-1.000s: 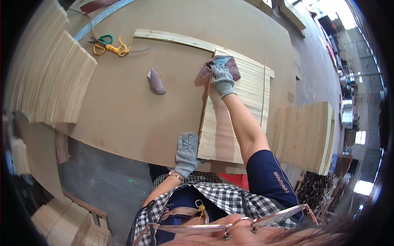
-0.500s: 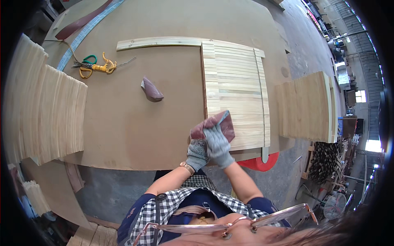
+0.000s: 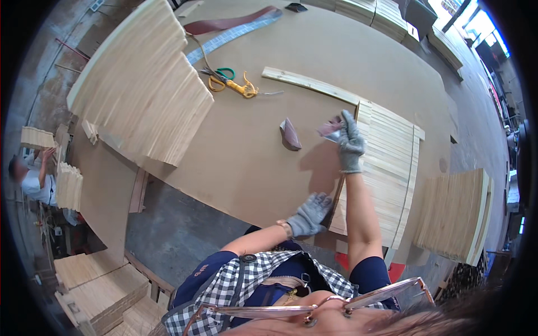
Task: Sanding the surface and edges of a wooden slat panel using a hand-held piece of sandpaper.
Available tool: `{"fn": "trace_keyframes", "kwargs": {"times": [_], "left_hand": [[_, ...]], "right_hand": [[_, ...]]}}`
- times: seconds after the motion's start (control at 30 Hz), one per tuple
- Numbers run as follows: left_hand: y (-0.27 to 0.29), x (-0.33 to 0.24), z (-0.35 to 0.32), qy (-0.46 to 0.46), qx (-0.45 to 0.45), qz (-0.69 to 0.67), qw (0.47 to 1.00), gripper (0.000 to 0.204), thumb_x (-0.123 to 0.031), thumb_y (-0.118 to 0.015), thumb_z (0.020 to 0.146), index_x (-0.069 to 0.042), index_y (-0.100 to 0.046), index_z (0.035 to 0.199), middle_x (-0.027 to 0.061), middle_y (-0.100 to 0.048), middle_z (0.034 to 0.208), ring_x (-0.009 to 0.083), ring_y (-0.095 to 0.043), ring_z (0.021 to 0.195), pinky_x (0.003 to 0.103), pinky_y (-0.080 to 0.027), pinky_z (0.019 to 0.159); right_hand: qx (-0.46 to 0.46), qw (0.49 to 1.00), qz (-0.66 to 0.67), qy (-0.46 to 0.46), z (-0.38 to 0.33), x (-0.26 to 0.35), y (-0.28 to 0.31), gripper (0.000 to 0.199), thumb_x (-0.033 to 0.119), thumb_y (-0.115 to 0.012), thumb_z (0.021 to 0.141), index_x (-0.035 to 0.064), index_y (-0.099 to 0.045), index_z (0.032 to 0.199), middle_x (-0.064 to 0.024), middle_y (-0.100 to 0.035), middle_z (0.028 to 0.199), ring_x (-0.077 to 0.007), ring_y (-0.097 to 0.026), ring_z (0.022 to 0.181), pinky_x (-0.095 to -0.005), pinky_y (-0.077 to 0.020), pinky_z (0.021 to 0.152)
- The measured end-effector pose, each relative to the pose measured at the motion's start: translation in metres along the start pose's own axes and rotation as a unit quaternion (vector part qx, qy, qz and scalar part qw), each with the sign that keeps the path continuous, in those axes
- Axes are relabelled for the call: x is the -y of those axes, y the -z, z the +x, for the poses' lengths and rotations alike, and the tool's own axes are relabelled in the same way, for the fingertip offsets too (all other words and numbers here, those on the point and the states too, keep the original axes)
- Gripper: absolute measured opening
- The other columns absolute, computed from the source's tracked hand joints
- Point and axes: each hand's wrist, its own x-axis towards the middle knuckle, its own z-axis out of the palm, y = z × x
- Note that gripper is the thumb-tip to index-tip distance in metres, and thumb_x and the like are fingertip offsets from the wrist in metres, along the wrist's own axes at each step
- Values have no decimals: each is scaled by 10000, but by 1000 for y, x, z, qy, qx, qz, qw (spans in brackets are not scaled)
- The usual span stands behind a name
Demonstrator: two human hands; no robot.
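Observation:
My right hand [image 3: 351, 144], in a grey work glove, is raised at the left edge of a flat panel of pale wooden strips [image 3: 386, 162]. Its fingers are closed on a folded piece of reddish-brown sandpaper [image 3: 329, 127], which sticks out to the left over the tabletop. My left hand [image 3: 311, 215], also gloved, is low by the panel's near left corner, fingers stretched out and holding nothing. A second curled piece of sandpaper [image 3: 290, 136] lies on the brown table [image 3: 241, 151], left of the first.
A loose wooden strip [image 3: 308, 84] extends left from the panel's far end. Scissors and a yellow-handled tool [image 3: 244, 88] lie farther left, near a long sandpaper belt [image 3: 238, 36]. Tall board stacks stand left [image 3: 151, 95] and right [image 3: 454, 213]. A person [image 3: 36, 182] handles wood at far left.
My hands have parted. The right one has moved forward with the sandpaper; the left has let go and opened near the table's front edge. The view has swung left.

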Motion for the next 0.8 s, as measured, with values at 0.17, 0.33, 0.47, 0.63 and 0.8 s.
{"fn": "trace_keyframes", "kwargs": {"times": [0.17,0.33,0.47,0.63,0.8], "left_hand": [[135,87,-27,326,3,99,940,413,-280,-622,727,-54,-584,1071,239,-529,1149,342,-478,1138,486,-311,1017],[191,254,-26,116,-222,429,868,470,-190,-495,832,-96,-460,1291,146,-427,1350,314,-385,1261,497,-204,1087],[249,285,79,198,-58,408,889,201,-98,-513,762,-85,-638,918,143,-628,973,285,-594,937,417,-461,795],[274,374,64,152,-84,397,901,127,-178,-542,762,-101,-643,758,113,-640,814,304,-576,829,405,-447,725],[275,405,91,20,-77,315,946,198,-221,-611,758,-105,-593,917,122,-614,891,312,-564,871,446,-407,782]], "right_hand": [[241,958,-144,51,-51,32,-33,462,143,-642,710,72,-532,1153,-163,-530,1204,-351,-490,1113,-470,-367,963],[406,871,-270,53,-138,58,-59,757,357,-740,604,132,-460,1271,-158,-335,1403,-446,-259,1292,-630,-190,1023],[254,949,-164,89,-153,59,-40,512,177,-638,717,117,-513,1210,-162,-472,1296,-371,-403,1234,-550,-266,1038],[63,974,-216,2,-161,96,-23,371,101,-616,753,90,-591,1124,-130,-576,1191,-303,-529,1138,-455,-377,1005],[-149,961,-169,-158,-215,123,-21,255,56,-628,783,59,-648,1037,-119,-643,1065,-259,-600,1041,-374,-456,929]]}}
